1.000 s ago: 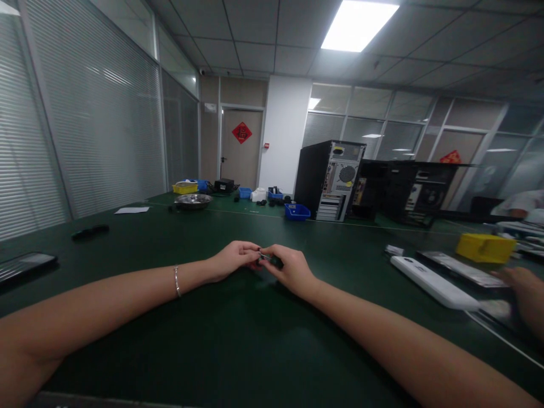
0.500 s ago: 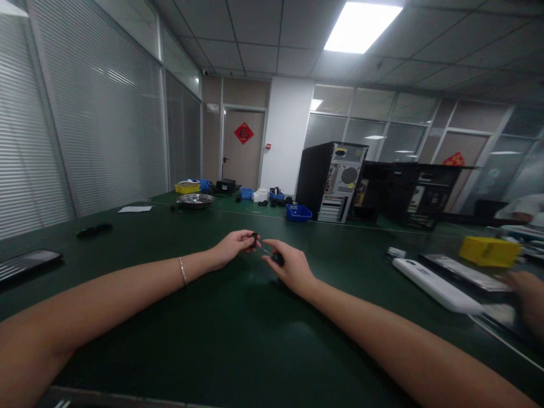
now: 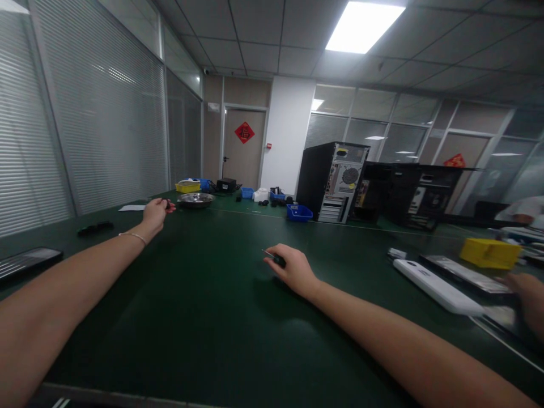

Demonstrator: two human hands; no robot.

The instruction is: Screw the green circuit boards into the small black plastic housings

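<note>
My left hand (image 3: 155, 215) is stretched far out over the table's left side, closed on a small black part (image 3: 165, 202) whose kind I cannot make out. Just right of it stands a round metal dish (image 3: 195, 199). Over the middle of the green table (image 3: 204, 317), my right hand (image 3: 293, 266) grips a screwdriver (image 3: 278, 260) with a dark handle. Its thin shaft points up and to the left, touching nothing.
A computer tower (image 3: 331, 181) and a blue bin (image 3: 298, 212) stand at the back. On the right lie a white power strip (image 3: 436, 286), a hard drive (image 3: 465, 275) and a yellow box (image 3: 490, 252). Another person's hand (image 3: 527, 294) is at the right edge.
My left hand has moved from beside the screwdriver far to the left, close to the metal dish, with the black part. My right hand has hardly moved.
</note>
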